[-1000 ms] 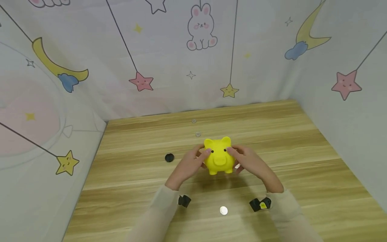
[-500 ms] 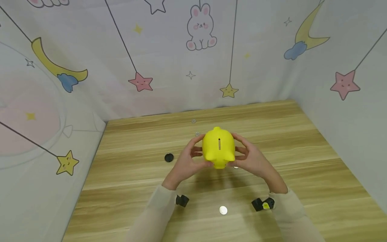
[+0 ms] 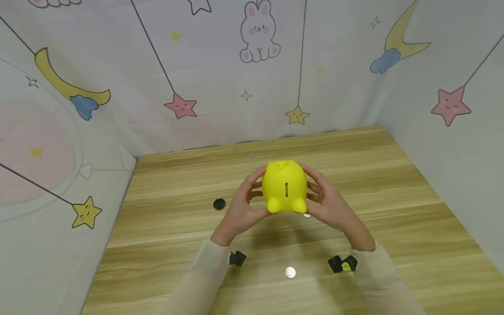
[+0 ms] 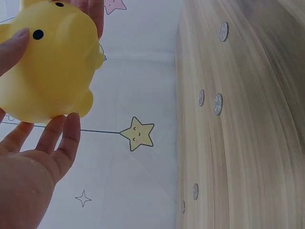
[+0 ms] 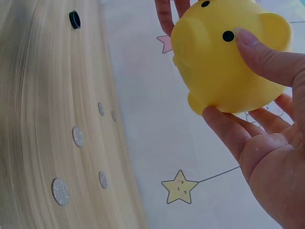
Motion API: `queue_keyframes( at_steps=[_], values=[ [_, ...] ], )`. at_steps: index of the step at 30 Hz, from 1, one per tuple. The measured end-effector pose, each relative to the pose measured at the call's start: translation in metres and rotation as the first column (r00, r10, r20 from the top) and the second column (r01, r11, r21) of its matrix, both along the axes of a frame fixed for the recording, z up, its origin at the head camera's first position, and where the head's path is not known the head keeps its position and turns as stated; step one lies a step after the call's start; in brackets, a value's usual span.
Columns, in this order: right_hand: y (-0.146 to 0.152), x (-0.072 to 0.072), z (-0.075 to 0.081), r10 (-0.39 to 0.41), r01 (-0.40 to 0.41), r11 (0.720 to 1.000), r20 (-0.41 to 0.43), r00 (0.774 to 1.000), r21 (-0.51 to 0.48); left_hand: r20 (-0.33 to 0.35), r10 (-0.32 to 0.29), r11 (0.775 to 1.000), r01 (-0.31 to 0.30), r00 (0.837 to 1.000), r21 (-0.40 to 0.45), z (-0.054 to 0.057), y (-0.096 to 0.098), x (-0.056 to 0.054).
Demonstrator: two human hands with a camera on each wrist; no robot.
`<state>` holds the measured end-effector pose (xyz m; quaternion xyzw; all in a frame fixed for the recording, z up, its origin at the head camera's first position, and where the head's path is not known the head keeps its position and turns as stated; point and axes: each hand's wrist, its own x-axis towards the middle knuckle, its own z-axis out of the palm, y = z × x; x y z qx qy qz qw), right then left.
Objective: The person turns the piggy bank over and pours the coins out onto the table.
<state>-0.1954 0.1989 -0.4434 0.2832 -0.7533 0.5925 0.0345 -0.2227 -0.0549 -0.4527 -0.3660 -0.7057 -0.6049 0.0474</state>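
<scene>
Raised off the wooden table (image 3: 169, 245) is a yellow piggy bank (image 3: 284, 186), and both hands hold it from its two sides. Its coin slot faces the head camera, with the ears towards the person. The left hand (image 3: 242, 208) has its thumb by one eye and its fingers under the body, as the left wrist view shows. My right hand (image 5: 271, 157) mirrors this on the other side, its thumb beside the other eye. Silver coins lie below, one coin (image 3: 290, 272) nearer the person and another coin (image 3: 306, 215) partly hidden by the bank.
A round black cap (image 3: 219, 204) rests on the table left of the bank. Farther back lies a small coin (image 3: 251, 155). Several coins show in the wrist views, such as this coin (image 4: 224, 31). A patterned cloth wall (image 3: 220, 127) borders the table's back.
The piggy bank has been tipped from facing the head camera to showing its top and slot, then tilted slightly more, hiding its snout. Both hands turned with it and kept their hold.
</scene>
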Motion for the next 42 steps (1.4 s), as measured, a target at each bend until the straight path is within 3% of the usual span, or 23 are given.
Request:
queue_keyframes(
  at_steps=[6, 9, 11, 14, 16, 18, 20, 27, 32, 37, 42],
  values=[
    [0.003, 0.000, 0.000, -0.017, 0.015, 1.000, 0.061, 0.998, 0.019, 0.040, 0.004, 1.000, -0.003, 0.999, -0.027, -0.007, -0.001, -0.003],
    [0.005, 0.000, 0.000, -0.048, 0.041, 0.998, 0.151, 0.987, 0.050, 0.134, 0.049, 0.996, -0.037, 0.990, -0.087, -0.005, -0.001, -0.003],
    [0.005, 0.000, 0.000, -0.084, 0.063, 0.994, 0.231, 0.969, 0.093, 0.220, 0.109, 0.984, -0.073, 0.969, -0.163, -0.004, 0.000, -0.003],
    [0.001, 0.000, 0.000, -0.143, 0.081, 0.980, 0.356, 0.923, 0.182, 0.351, 0.189, 0.955, -0.088, 0.917, -0.284, -0.003, 0.004, -0.002],
    [-0.003, -0.001, 0.000, -0.169, 0.075, 0.970, 0.417, 0.893, 0.233, 0.401, 0.227, 0.936, -0.084, 0.888, -0.343, -0.004, 0.007, -0.001],
    [-0.007, -0.001, -0.001, -0.194, 0.075, 0.962, 0.466, 0.863, 0.263, 0.435, 0.244, 0.926, -0.074, 0.867, -0.371, -0.006, 0.008, 0.000],
    [-0.009, -0.001, -0.002, -0.218, 0.082, 0.956, 0.494, 0.841, 0.282, 0.443, 0.257, 0.918, -0.074, 0.859, -0.389, -0.007, 0.009, 0.001],
    [-0.009, -0.001, -0.002, -0.225, 0.082, 0.951, 0.490, 0.842, 0.297, 0.437, 0.272, 0.906, -0.076, 0.857, -0.416, -0.006, 0.010, 0.000],
    [-0.003, -0.001, -0.002, -0.177, 0.065, 0.966, 0.453, 0.874, 0.252, 0.444, 0.236, 0.927, -0.064, 0.864, -0.369, -0.008, 0.007, -0.002],
    [0.003, -0.002, -0.005, -0.134, 0.077, 0.986, 0.419, 0.898, 0.150, 0.402, 0.163, 0.966, -0.062, 0.901, -0.252, -0.008, 0.004, -0.003],
    [0.005, -0.002, -0.005, -0.127, 0.093, 0.990, 0.358, 0.925, 0.109, 0.360, 0.113, 0.981, -0.045, 0.926, -0.191, -0.007, 0.002, -0.003]
  ],
)
